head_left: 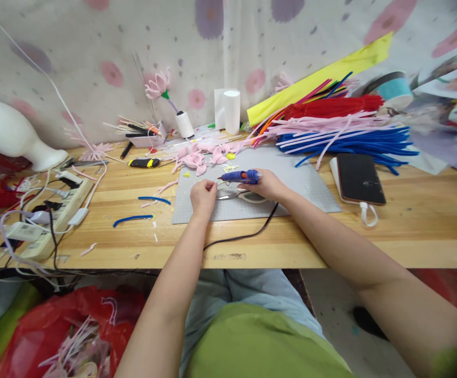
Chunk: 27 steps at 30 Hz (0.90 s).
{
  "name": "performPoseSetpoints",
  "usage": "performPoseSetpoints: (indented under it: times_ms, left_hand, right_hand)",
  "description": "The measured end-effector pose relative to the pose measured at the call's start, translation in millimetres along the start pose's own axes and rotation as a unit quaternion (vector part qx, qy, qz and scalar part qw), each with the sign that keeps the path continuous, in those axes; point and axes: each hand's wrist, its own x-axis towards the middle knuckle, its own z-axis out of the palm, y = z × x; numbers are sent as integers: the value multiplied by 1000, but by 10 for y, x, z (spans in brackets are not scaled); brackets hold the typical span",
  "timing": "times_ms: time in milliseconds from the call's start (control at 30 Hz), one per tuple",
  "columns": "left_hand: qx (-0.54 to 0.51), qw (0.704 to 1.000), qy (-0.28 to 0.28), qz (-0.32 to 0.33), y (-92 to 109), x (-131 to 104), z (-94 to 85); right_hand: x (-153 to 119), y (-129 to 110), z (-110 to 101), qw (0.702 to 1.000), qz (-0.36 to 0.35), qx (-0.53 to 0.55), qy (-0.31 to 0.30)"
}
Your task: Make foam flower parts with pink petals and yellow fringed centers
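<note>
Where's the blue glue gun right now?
Head view, about centre: the glue gun is in the right hand, over the grey mat, its nozzle pointing left, close to the left hand.

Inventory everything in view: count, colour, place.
Table: 1, tan, centre
Cutting mat: 1, grey, on table
Glue gun: 1, blue, over mat
Scissors: 1, pale-handled, on mat
Petals: several, pink, mat's far edge
Short stems: 2, blue, left of mat
Knife: 1, black-yellow, rear left
Flower: 1, pink, rear left
Cylinder: 1, white, rear centre
Stem bundles: several, pink/red/blue, rear right
Device: 1, black-topped, right of mat
Power strip: 1, off-white, left
Rounded form: 1, white, far left
Bag: 1, red, lower left
Left hand: 1, bare, near glue gun
Right hand: 1, bare, gripping gun
</note>
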Motion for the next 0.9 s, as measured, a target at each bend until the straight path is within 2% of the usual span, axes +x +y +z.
performPoseSetpoints:
  times_ms: [267,467,600,733,900]
  left_hand:
    - [2,1000,11,22,2,7,-11]
    - [-78,996,27,36,-14,3,-24]
    - [-184,981,56,-11,-75,73,-58]
    - [-313,942,95,-80,-124,279,-154]
    - [-337,930,106,-105,-112,556,-334]
  right_hand:
    - [-1,-33,-44,1000,11,8,6]
    - [-1,29,-98,999,40,2,33]
    - [24,173,-190,989,106,-4,103]
    - [51,340,-303,963,202,9,180]
    - [87,548,-383,951,260,-45,163]
